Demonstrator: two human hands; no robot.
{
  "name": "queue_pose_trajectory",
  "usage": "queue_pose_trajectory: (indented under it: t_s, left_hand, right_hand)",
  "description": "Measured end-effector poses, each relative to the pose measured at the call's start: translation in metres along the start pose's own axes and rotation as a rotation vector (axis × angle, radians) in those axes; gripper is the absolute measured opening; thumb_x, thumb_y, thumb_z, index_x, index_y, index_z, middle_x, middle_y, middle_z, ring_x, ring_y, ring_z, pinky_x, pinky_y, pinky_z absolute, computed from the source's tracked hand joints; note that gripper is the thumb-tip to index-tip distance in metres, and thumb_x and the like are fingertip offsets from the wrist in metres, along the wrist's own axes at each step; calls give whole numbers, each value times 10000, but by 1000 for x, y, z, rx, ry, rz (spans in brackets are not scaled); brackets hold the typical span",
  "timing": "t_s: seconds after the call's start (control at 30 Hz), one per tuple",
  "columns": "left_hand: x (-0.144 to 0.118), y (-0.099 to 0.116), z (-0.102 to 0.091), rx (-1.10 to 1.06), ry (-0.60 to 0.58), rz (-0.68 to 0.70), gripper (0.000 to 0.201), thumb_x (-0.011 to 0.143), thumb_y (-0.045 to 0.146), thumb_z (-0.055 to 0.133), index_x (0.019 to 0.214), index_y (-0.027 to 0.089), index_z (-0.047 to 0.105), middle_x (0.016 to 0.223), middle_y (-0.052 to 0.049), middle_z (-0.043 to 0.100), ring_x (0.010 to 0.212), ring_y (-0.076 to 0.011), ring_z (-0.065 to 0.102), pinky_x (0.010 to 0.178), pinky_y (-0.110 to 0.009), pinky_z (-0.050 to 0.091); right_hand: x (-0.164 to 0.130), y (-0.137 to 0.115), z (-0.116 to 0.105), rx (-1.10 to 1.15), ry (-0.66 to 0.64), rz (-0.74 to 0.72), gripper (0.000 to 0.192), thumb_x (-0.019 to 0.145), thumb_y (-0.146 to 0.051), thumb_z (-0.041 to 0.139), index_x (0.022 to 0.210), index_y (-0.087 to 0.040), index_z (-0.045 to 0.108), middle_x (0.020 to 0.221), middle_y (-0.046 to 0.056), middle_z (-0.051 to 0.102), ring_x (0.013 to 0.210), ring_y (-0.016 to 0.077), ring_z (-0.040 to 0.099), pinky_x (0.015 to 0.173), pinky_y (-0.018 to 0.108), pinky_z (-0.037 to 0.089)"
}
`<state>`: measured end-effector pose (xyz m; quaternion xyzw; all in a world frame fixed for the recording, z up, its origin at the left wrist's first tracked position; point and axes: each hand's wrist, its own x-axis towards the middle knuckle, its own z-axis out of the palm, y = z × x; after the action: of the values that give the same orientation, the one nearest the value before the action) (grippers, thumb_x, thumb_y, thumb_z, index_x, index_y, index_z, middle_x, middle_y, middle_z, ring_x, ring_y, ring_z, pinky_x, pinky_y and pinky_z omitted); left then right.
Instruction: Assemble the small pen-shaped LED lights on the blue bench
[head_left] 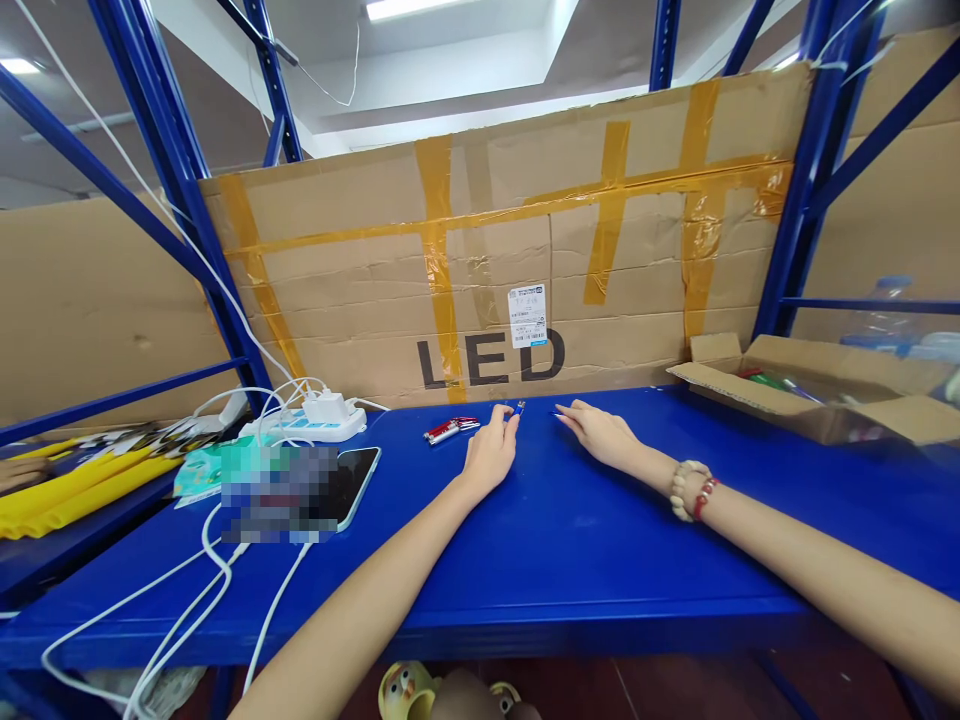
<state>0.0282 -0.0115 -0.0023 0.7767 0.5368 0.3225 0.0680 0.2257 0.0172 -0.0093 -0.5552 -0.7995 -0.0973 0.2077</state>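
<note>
Cardboard panel (337, 300), crossed with brown tape and printed LED, stands upright beyond the left grip (491, 445) and the right grip (604, 435). Blue surface (637, 560) spreads beneath both, between blue metal posts (795, 210) that rise outward of each grip. Well left of the left grip lies a bundle of yellow material (90, 490). Right of the right grip, well apart from it, sits an open cardboard box (825, 420) with slim coloured items inside. Left of the left grip, near the panel, are a white power strip (330, 425) with plugs in it and, closer to the person, a phone (360, 480), partly under a blurred patch.

Behind the right grip, a pale beaded bracelet (684, 490) and a smaller red one circle the wrist. Just left of the left grip's fingers lie some red and silver items (451, 430). The left grip pinches a small blue piece (519, 408) between thumb and fingers. Facing it across a gap, the right grip's fingertips are pressed together on a slim blue tip (556, 413); its exact form is too small to tell.
</note>
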Motion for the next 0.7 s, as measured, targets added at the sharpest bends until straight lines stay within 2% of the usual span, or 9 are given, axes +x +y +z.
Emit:
queue_pose_trajectory:
  t_s: [0.1, 0.2, 0.5, 0.7]
  left_hand:
    - [-2, 1, -2, 86, -12, 69, 291, 920, 371, 191, 1109, 232, 362, 805, -10, 635, 765, -183, 618, 647, -265, 423]
    - [-4, 2, -2, 187, -25, 160, 295, 917, 376, 198, 1109, 216, 354, 829, -32, 639, 773, -209, 626, 657, -287, 435]
    - [-8, 7, -5, 309, -94, 276, 287, 914, 386, 208, 1080, 197, 345, 866, -46, 648, 821, -216, 631, 674, -301, 459]
    - [-9, 7, -5, 358, -86, 309, 274, 909, 383, 234, 1073, 198, 352, 811, -37, 653, 778, -222, 637, 637, -297, 455]
  right_hand:
    - [-1, 4, -3, -131, -89, 74, 341, 931, -321, 291, 1026, -171, 582, 931, 94, 580, 781, 214, 602, 547, 270, 384]
    - [-3, 7, -5, -210, -128, 115, 309, 921, -280, 325, 978, -159, 603, 962, 112, 569, 796, 227, 600, 518, 269, 362]
    - [-4, 10, -4, -281, -189, 168, 298, 904, -218, 345, 997, -154, 621, 978, 134, 546, 858, 224, 577, 583, 270, 406]
    - [-4, 10, -5, -249, -144, 198, 326, 852, -185, 413, 1147, -179, 551, 1093, 130, 497, 965, 231, 531, 626, 281, 425]
